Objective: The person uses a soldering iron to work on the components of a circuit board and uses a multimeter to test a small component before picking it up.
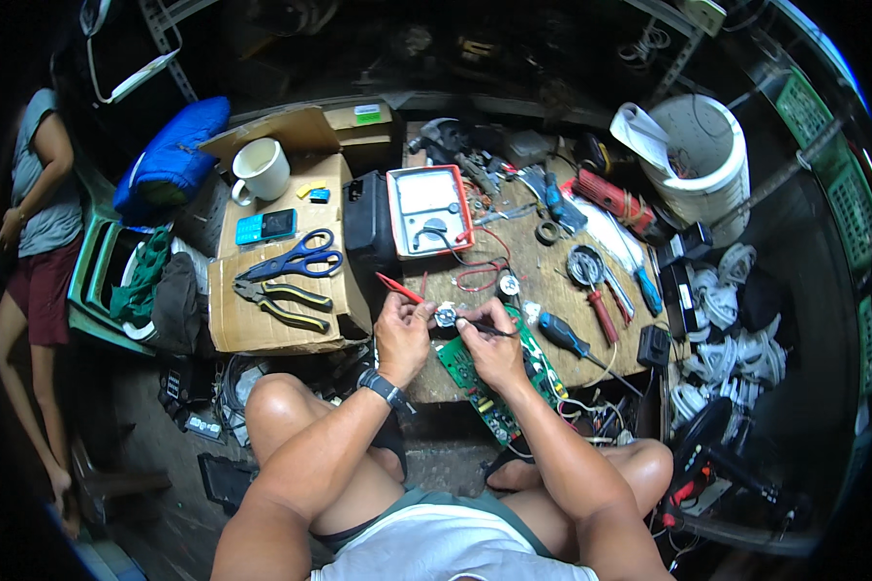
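Note:
Close together over the front of the wooden workbench, my two hands work on a small round silver part (445, 317). My left hand (403, 339) is closed, with a red test probe (395, 286) sticking out from its fingers; these fingers also reach the round part. Pinched in my right hand (492, 347) is a black test probe (488, 330), pointed at the same part. A green circuit board (458, 362) lies partly under my right hand. Beyond them sits an analog multimeter (427, 184) in a red-and-white case, with red and black leads. Another small round part (509, 285) lies nearby.
A cardboard box (228, 324) at left carries pliers (286, 302), blue-handled scissors (295, 259), a phone (265, 228) and a mug (261, 169). At right lie a screwdriver (564, 335), a red power tool (610, 201) and a white bucket (722, 145). A person (44, 213) stands far left.

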`<action>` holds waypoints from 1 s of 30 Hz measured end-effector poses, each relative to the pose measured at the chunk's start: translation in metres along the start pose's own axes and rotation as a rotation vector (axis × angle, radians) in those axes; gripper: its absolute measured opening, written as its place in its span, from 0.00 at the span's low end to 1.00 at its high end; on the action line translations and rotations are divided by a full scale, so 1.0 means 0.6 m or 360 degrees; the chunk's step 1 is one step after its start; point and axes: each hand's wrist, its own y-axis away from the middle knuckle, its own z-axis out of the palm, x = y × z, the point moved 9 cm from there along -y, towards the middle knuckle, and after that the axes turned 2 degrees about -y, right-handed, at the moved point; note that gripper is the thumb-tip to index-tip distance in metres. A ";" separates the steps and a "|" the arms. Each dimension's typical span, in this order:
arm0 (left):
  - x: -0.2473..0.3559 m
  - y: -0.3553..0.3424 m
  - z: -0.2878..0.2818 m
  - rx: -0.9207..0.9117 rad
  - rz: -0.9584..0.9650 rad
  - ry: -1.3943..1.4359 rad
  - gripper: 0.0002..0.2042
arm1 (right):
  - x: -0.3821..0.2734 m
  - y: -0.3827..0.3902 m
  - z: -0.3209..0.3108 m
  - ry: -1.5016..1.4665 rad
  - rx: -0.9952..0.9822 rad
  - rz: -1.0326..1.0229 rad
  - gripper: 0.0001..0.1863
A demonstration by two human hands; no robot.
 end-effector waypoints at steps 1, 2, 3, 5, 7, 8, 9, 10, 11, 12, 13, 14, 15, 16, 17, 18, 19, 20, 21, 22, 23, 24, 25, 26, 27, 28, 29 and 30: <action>0.002 -0.001 0.001 0.0022 0.0033 0.0006 0.10 | 0.010 -0.004 -0.002 0.0090 -0.0005 0.0021 0.09; 0.003 -0.001 -0.004 0.0050 0.0066 0.0009 0.09 | 0.019 -0.008 -0.001 0.0175 -0.0016 0.0044 0.09; 0.012 0.003 -0.002 0.0035 0.0078 -0.0082 0.09 | 0.021 -0.010 -0.003 0.0148 -0.0009 0.0046 0.10; 0.006 0.000 -0.002 0.0076 0.0252 -0.0221 0.13 | 0.027 -0.020 -0.010 0.0080 0.0057 -0.0165 0.10; 0.013 0.001 0.004 0.0082 0.0299 -0.0273 0.14 | 0.028 -0.024 -0.020 0.0000 0.0117 -0.0195 0.11; 0.009 0.000 -0.016 0.0097 0.0261 -0.0373 0.13 | 0.005 -0.019 -0.009 0.0280 0.0042 -0.0078 0.11; 0.010 0.000 -0.008 0.0080 0.0224 -0.0223 0.12 | -0.001 -0.021 -0.020 0.0275 0.0072 -0.0088 0.12; 0.010 0.001 -0.001 0.0066 0.0184 -0.0072 0.11 | -0.007 -0.020 -0.031 0.0269 0.0098 -0.0098 0.13; 0.021 0.005 0.000 0.0029 0.0182 -0.0066 0.09 | -0.015 -0.021 -0.037 0.0255 0.0085 -0.0109 0.13; 0.023 0.006 -0.003 0.0034 0.0246 -0.0113 0.09 | -0.024 -0.023 -0.044 0.0216 0.0112 -0.0192 0.12; 0.018 0.004 -0.005 0.0042 0.0309 -0.0159 0.09 | -0.025 -0.026 -0.053 0.0229 0.0069 -0.0145 0.13; 0.017 0.001 -0.010 0.0052 0.0376 -0.0205 0.09 | -0.027 -0.029 -0.061 0.0243 0.0023 -0.0102 0.14; 0.023 0.002 -0.010 0.0036 0.0387 -0.0267 0.11 | -0.029 -0.027 -0.067 -0.0030 -0.0022 -0.0055 0.16; 0.031 0.004 -0.013 0.0042 0.0411 -0.0303 0.11 | -0.030 -0.026 -0.077 0.0021 -0.0132 0.0045 0.18; 0.048 0.011 -0.022 0.0061 0.0425 -0.0351 0.12 | -0.048 -0.017 -0.076 -0.0060 -0.0205 0.0186 0.18; 0.065 0.016 -0.022 0.0064 0.0443 -0.0386 0.12 | -0.071 -0.005 -0.083 -0.0129 -0.0261 0.0324 0.18; 0.082 0.014 -0.021 0.0049 0.0505 -0.0430 0.13 | -0.084 -0.004 -0.096 -0.0042 -0.0316 0.0336 0.19; 0.110 0.015 -0.025 0.0123 0.0645 -0.0582 0.13 | -0.094 -0.008 -0.105 0.0040 -0.0374 0.0351 0.20; 0.130 0.008 -0.028 0.0099 0.0693 -0.0660 0.13 | -0.113 -0.010 -0.101 0.0177 -0.0504 0.0358 0.21; 0.151 0.001 -0.029 0.0076 0.0741 -0.0739 0.13 | -0.133 -0.017 -0.098 0.0324 -0.0582 0.0339 0.22; 0.166 -0.009 -0.024 0.0001 0.0714 -0.0759 0.14 | -0.152 -0.030 -0.098 0.0480 -0.0650 0.0246 0.22; 0.186 -0.018 -0.013 -0.0077 0.0689 -0.0778 0.14 | -0.169 -0.045 -0.102 0.0638 -0.0713 0.0151 0.23; 0.205 -0.024 0.002 -0.0125 0.0672 -0.0793 0.15 | -0.181 -0.066 -0.116 0.0622 -0.0657 0.0109 0.24; 0.236 -0.033 0.011 -0.0128 0.0874 -0.0865 0.15 | -0.193 -0.089 -0.122 0.0596 -0.0619 0.0051 0.26; 0.260 -0.043 0.027 -0.0178 0.0943 -0.0951 0.17 | -0.203 -0.110 -0.137 0.0651 -0.0511 0.0034 0.27; 0.282 -0.050 0.043 -0.0226 0.1009 -0.1040 0.19 | -0.208 -0.124 -0.146 0.0564 -0.0460 0.0064 0.26; 0.285 -0.066 0.065 -0.0339 0.0979 -0.1143 0.24 | -0.208 -0.141 -0.162 0.0432 -0.0351 -0.0004 0.24; 0.281 -0.078 0.086 -0.0451 0.0952 -0.1239 0.30 | -0.200 -0.159 -0.182 0.0305 -0.0237 -0.0075 0.24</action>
